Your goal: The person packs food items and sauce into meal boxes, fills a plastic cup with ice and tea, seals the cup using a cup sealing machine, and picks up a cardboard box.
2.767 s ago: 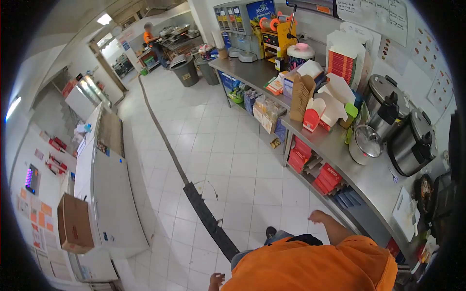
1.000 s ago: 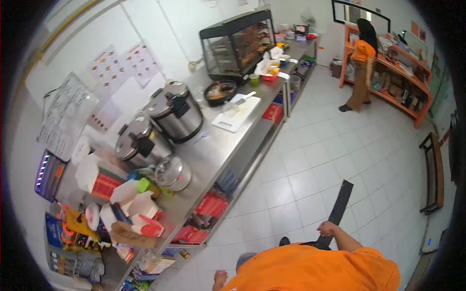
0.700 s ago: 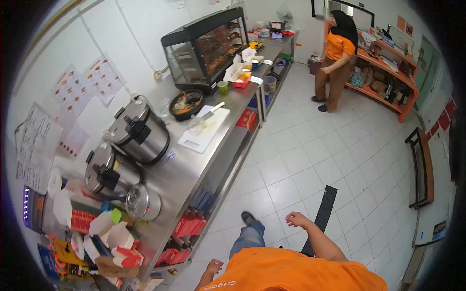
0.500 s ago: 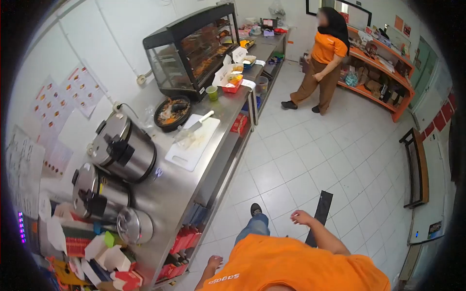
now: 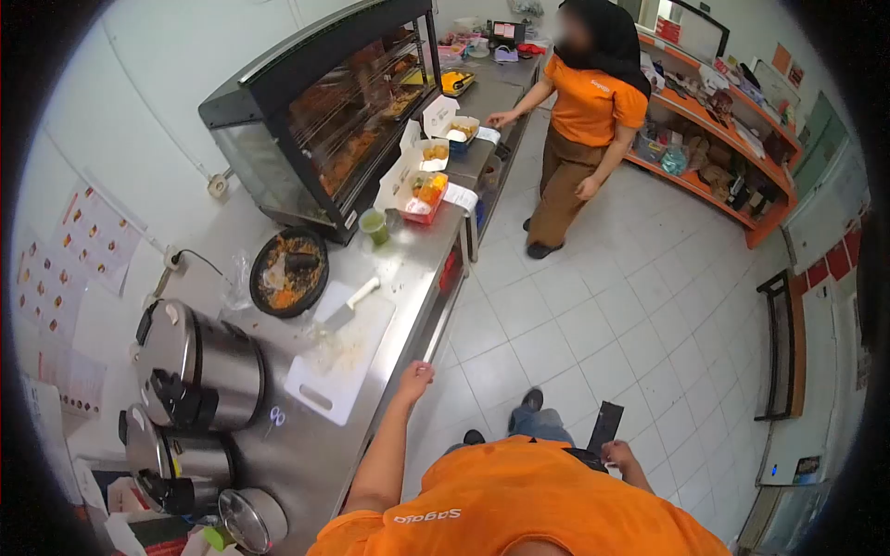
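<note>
My left hand (image 5: 416, 382) is raised beside the front edge of the steel counter (image 5: 436, 315), fingers loosely curled and nothing visible in them. It is nearest to a white cutting board (image 5: 348, 352), on which a knife (image 5: 351, 305) with a white handle lies among pale scraps. Low at my right side, my right hand (image 5: 618, 454) has its fingers curled in, with nothing seen in them. Close by it is a flat black strip (image 5: 606, 424); whether they touch I cannot tell.
A black mortar (image 5: 289, 271), a green cup (image 5: 375, 226), open food boxes (image 5: 417, 193) and a glass display case (image 5: 324, 120) line the counter. Rice cookers (image 5: 199, 366) stand at left. A co-worker (image 5: 593, 120) stands by the counter; orange shelves (image 5: 714, 148) are behind.
I have moved forward along the counter. My left hand has swung forward and up; my right hand has drawn back. The co-worker is closer, with one hand at the counter.
</note>
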